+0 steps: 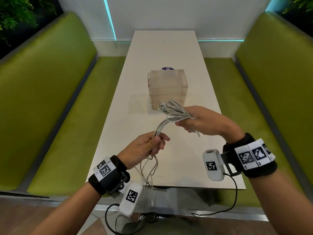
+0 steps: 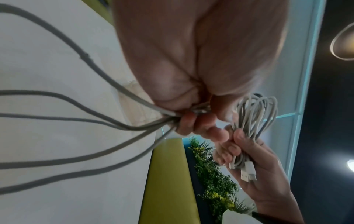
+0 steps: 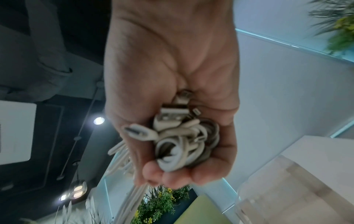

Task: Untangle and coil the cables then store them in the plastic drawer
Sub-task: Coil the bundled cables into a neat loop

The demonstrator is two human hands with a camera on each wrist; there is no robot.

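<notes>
My right hand grips a bunch of looped white cables above the white table; in the right wrist view the coiled cables and their USB plugs fill my curled fingers. My left hand, lower and nearer, pinches several strands that run from the bunch, and loose ends hang from it past the table's near edge. In the left wrist view those strands fan out from my left fingers. The clear plastic drawer unit stands mid-table just beyond the bunch, its drawers closed.
Green upholstered benches line both sides of the narrow table. A purple round sticker shows behind the drawer unit. Black wrist-camera leads dangle below my arms. Plants stand behind the bench.
</notes>
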